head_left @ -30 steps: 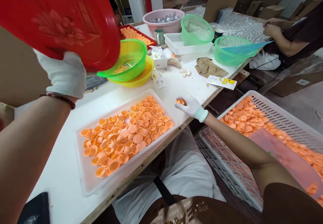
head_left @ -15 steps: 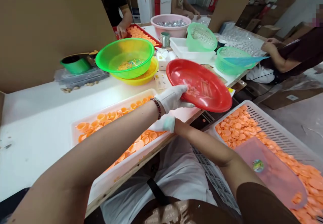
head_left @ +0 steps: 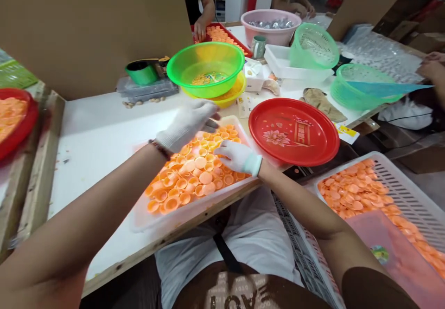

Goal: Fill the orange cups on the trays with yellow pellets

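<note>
A clear shallow tray (head_left: 153, 217) full of several orange plastic caps (head_left: 194, 177) lies on the white table in front of me. My left hand (head_left: 186, 124), in a white glove, hovers over the tray's far side with fingers stretched out and nothing in them. My right hand (head_left: 237, 157), also gloved, rests on the caps at the tray's right end, fingers curled down among them; whether it holds a cap is hidden. An empty red plate (head_left: 294, 131) with a flower print lies flat to the right of the tray.
A green bowl (head_left: 205, 67) sits stacked in a yellow one behind the tray. A white crate of orange caps (head_left: 389, 181) with a pink scoop (head_left: 392, 248) stands at my right. Green baskets, a pink basin and other people's hands are at the far end. A red dish of caps (head_left: 14, 119) is at left.
My left hand carried the red plate from high on the left down to the table right of the tray, let it go, and moved back over the caps. My right hand moved onto the caps.
</note>
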